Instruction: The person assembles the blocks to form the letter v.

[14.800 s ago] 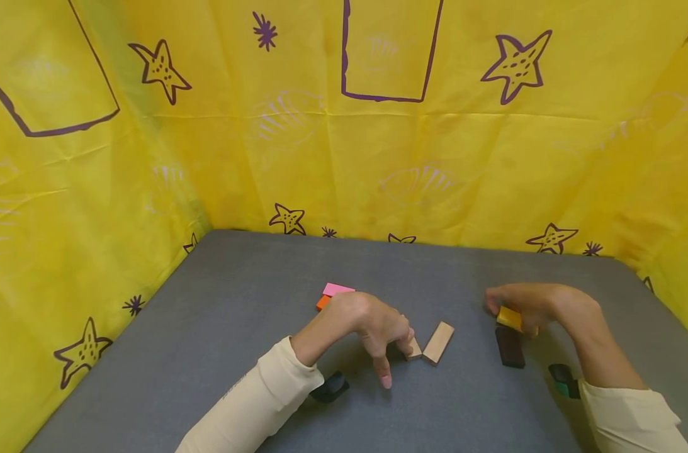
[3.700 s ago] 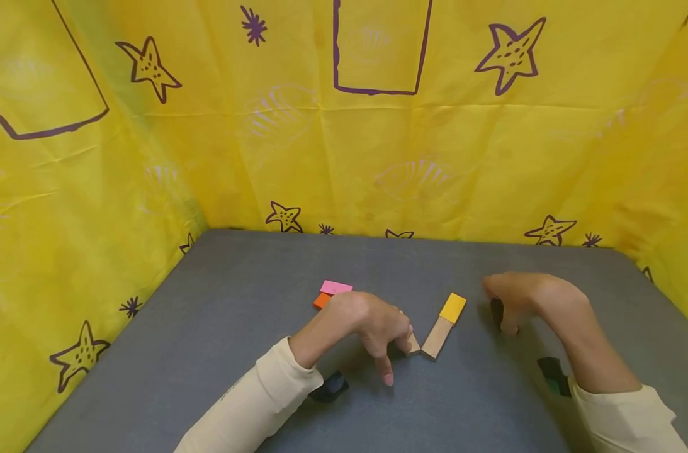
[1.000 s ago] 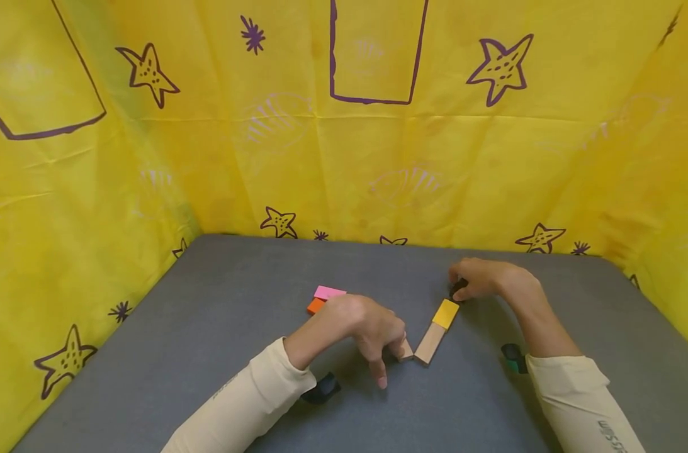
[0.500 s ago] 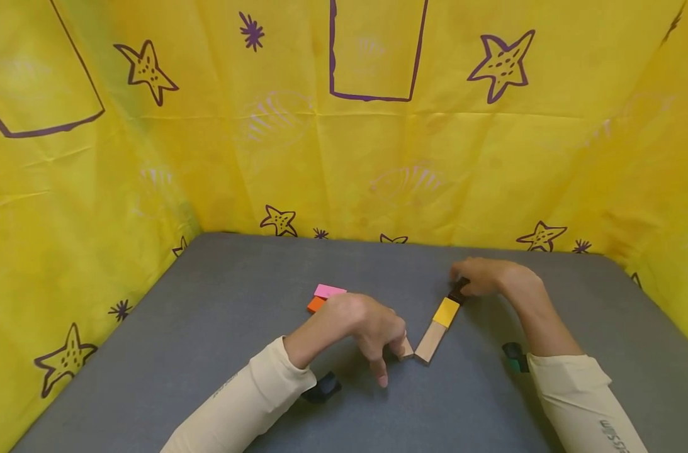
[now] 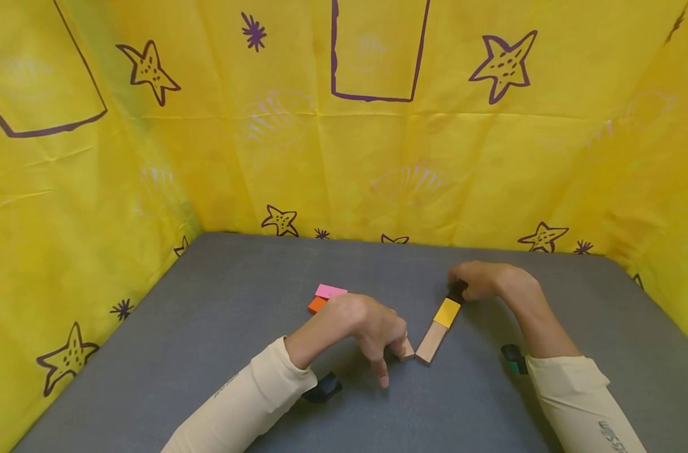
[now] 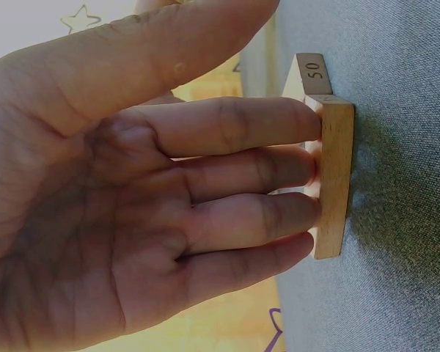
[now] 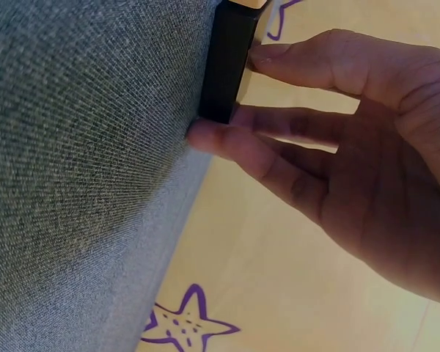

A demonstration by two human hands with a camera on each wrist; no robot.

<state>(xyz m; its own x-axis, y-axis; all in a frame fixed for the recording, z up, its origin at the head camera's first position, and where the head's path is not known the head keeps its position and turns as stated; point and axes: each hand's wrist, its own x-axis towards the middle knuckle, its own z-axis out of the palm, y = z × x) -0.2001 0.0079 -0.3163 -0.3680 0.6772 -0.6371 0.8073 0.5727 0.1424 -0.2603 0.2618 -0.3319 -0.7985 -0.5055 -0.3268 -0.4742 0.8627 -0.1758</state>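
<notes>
My left hand (image 5: pixel 372 327) rests straight fingertips on a plain wooden block (image 6: pixel 335 180) that lies flat on the grey table. Its thumb stands apart from the block. A second plain wooden block (image 5: pixel 431 343), marked "50" on its end in the left wrist view, meets the first at a corner, forming a V. Beyond it, in line, lies a yellow block (image 5: pixel 447 313). At the far end of this row my right hand (image 5: pixel 482 280) holds a black block (image 7: pixel 231 62), thumb against its top and fingertips at its end, down at the table surface.
A pink block (image 5: pixel 330 290) and an orange block (image 5: pixel 316 305) lie together behind the left wrist, partly hidden by it. Yellow cloth (image 5: pixel 377 157) with starfish drawings surrounds the grey table (image 5: pixel 253 270). Dark wrist cameras hang under both forearms.
The yellow block went from the right hand to the end of the plain block. The right hand then brought the black block leftward to the yellow one's far end. The left hand stayed put.
</notes>
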